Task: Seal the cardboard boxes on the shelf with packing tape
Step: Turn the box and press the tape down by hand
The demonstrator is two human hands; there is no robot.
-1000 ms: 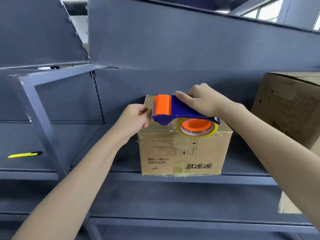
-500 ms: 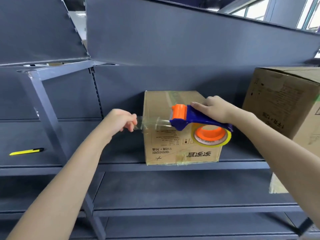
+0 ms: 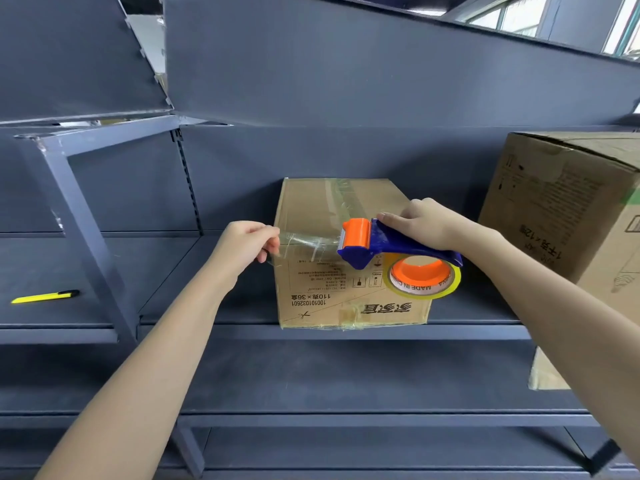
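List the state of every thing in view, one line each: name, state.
small box: flaps closed, old tape along its top, standing on the shelf.
tape dispenser: held at the small box's front top edge.
tape strip: pulled out, stretched from the dispenser to the left hand.
left hand: pinches the strip's end.
right hand: grips the dispenser.
large box: on the shelf at right, untouched.
yellow knife: lying flat, far left; blade not discernible.

The small cardboard box carries upside-down print on its front face. At 7 o'clock is a long number starting "1001010", beside "110 × 36", and at 5 o'clock bold Chinese characters. The tape roll has "MADE IN CHINA" on its white core. At 3 o'clock, the large box shows "12".
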